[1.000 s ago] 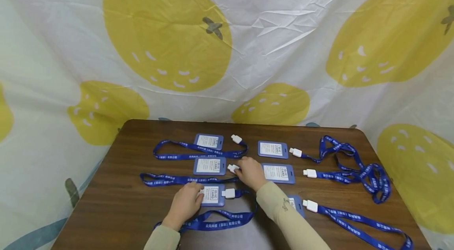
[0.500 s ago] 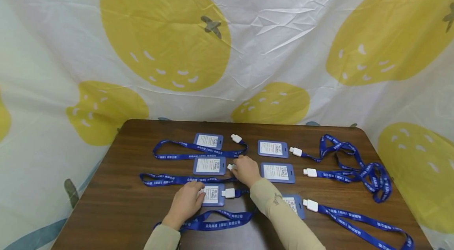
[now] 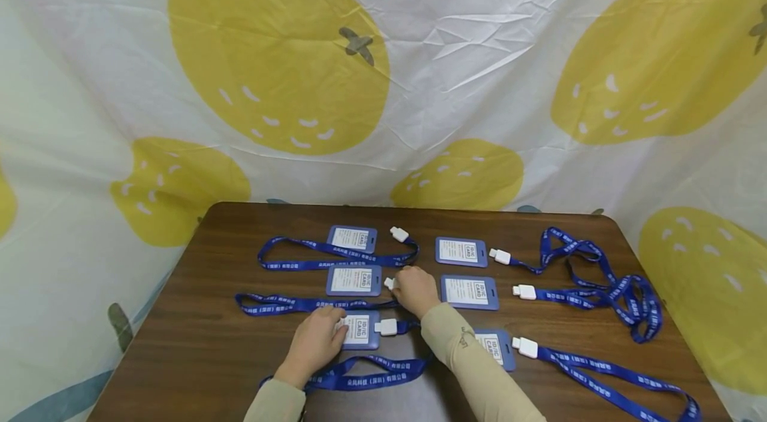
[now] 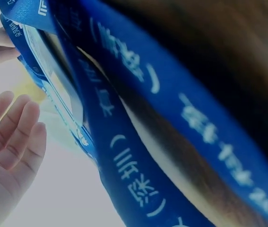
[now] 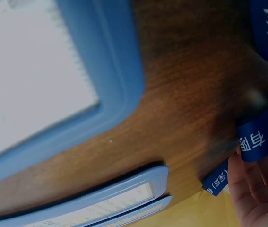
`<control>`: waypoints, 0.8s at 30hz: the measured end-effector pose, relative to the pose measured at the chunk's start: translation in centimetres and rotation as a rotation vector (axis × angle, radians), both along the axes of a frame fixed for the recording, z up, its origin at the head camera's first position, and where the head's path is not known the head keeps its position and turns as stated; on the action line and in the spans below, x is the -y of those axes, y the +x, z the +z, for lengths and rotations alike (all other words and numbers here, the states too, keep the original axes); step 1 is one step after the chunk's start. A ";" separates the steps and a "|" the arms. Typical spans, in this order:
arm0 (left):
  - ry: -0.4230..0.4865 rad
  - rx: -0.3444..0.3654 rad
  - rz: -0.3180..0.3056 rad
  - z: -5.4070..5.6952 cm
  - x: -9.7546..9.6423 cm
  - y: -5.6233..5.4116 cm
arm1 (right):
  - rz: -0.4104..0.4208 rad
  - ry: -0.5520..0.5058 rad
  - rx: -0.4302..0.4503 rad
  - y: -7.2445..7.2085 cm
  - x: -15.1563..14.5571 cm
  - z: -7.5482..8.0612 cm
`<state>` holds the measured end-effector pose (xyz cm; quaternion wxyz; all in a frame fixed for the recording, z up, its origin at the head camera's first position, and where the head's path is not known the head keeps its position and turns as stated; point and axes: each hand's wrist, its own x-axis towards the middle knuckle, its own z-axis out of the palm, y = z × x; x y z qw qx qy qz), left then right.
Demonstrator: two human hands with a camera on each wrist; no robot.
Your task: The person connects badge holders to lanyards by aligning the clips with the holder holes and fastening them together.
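Note:
My left hand point(image 3: 313, 345) rests over the left end of the nearest left-hand badge holder point(image 3: 361, 330), a blue frame with a white ID card. In the left wrist view its fingers point(image 4: 22, 127) are loosely extended beside a blue lanyard strap. My right hand point(image 3: 417, 290) grips the clip end of the middle left lanyard point(image 3: 311, 303); its white clip point(image 3: 390, 283) sticks out leftward from the fingertips, close to the middle left badge holder point(image 3: 353, 280). In the right wrist view, a printed blue strap point(image 5: 261, 135) crosses over the right fingers.
On the brown table point(image 3: 198, 335), another badge holder point(image 3: 352, 239) lies at the back left. A column of holders point(image 3: 460, 252) stands right of centre, with white-clipped lanyards point(image 3: 599, 369) spread to their right. A fruit-print curtain point(image 3: 467, 76) hangs behind the table.
My right hand has shifted slightly left with the lanyard's clip end, and its forearm uncovers more of the near right badge holder. The left hand has stayed nearly still.

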<state>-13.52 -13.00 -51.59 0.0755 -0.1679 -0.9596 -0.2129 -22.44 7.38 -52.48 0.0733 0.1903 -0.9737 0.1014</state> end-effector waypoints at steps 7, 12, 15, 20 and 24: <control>0.008 -0.010 0.003 0.3 0.0 -0.5 | -0.007 -0.015 0.017 0.0 0.2 0.0; 0.037 -0.025 0.020 0.5 0.1 -1.0 | -0.002 -0.022 0.014 0.2 0.2 0.3; 0.028 -0.017 0.033 0.7 0.2 -1.5 | 0.001 -0.014 0.016 0.2 0.2 0.4; 0.048 -0.007 0.062 1.1 0.5 -2.9 | 0.008 0.001 0.010 0.1 0.3 0.1; 0.063 -0.018 0.079 1.0 0.8 -4.1 | 0.011 0.011 0.001 0.1 0.4 -0.2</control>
